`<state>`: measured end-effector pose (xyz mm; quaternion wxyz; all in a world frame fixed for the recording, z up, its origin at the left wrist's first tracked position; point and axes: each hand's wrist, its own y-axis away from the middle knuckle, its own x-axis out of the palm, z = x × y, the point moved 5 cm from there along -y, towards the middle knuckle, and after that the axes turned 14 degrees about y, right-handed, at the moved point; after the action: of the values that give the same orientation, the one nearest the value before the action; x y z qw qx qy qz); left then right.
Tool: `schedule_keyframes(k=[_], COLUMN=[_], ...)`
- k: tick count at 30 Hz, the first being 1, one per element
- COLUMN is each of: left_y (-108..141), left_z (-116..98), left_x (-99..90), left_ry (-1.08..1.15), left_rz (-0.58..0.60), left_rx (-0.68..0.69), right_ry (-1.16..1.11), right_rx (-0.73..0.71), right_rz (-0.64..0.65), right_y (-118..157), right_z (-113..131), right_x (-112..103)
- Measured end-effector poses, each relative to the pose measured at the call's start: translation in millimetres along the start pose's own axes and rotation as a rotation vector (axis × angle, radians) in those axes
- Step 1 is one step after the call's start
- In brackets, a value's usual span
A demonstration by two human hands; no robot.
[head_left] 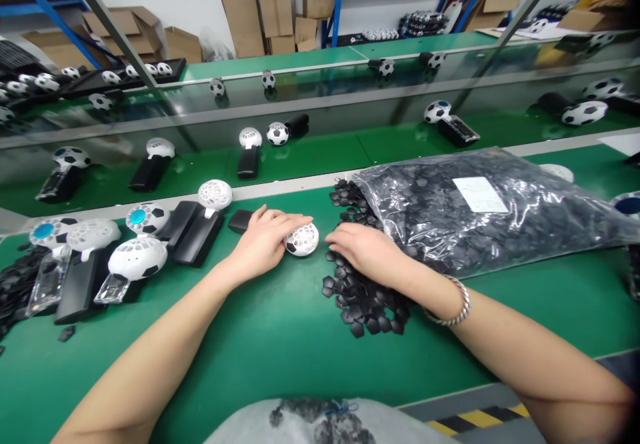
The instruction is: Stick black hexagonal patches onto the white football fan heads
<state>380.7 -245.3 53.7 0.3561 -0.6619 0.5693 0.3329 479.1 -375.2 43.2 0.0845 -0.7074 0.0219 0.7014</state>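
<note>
My left hand (263, 241) is wrapped over a soccer-ball-shaped device (304, 239) with a white lattice head and a black handle (240, 221), which lies on the green workbench. One black patch shows on the near side of its head. To the right, my right hand (363, 251) hangs over a pile of black pentagon pieces (370, 307), its fingers drawn together near the ball. Whatever those fingertips may hold is hidden. A clear plastic bag (430, 211) full of the same pentagons lies beside that pile, its mouth toward my right hand.
Several ball-headed devices (137, 257) lie at the left, next to another heap of pentagons (17, 284). Beyond a pale ledge, a green conveyor belt (325, 151) carries more devices. Cardboard boxes (275, 14) and a blue rack (340, 4) stand at the back.
</note>
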Motion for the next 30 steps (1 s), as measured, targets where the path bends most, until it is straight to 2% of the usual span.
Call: schedule_keyframes(k=[4,7,11,14,18,22,26,30], left_y=[-0.7,-0.4,0.4,0.5,1.3,3.3,1.5,-2.5], left_z=[-0.2,-0.3,-0.6,-0.7,-1.7,-5.6,-9.6,-10.6], left_x=[-0.7,-0.5,-0.4,-0.1,1.1,1.3,1.9,3.8], left_ry=[-0.002,-0.005,-0.007,0.000,0.011,0.041,0.078,0.069], left_rz=[0.009,0.006,-0.004,-0.008,0.002,0.017,-0.001,-0.077], left_rx=[0.005,0.008,0.012,0.013,0.022,0.035,0.011,-0.050], right_ry=[-0.178,-0.212,-0.310,-0.404,-0.490,-0.392,-0.325,-0.398], right_rx=[0.123,0.111,0.020,-0.074,-0.153,-0.211,-0.233,-0.112], right_rz=[0.066,0.136,0.133,0.059,-0.140,-0.275,-0.291,-0.293], right_y=[-1.0,-1.5,-2.2,-2.0,-2.1,-3.9,-6.0,-8.5], right_z=[-16.0,-10.5,-1.0,2.5,5.4,10.8,14.8,7.9], right_x=[-1.1,3.8,4.6,-2.0,-12.7,-14.6,-13.7,-11.9])
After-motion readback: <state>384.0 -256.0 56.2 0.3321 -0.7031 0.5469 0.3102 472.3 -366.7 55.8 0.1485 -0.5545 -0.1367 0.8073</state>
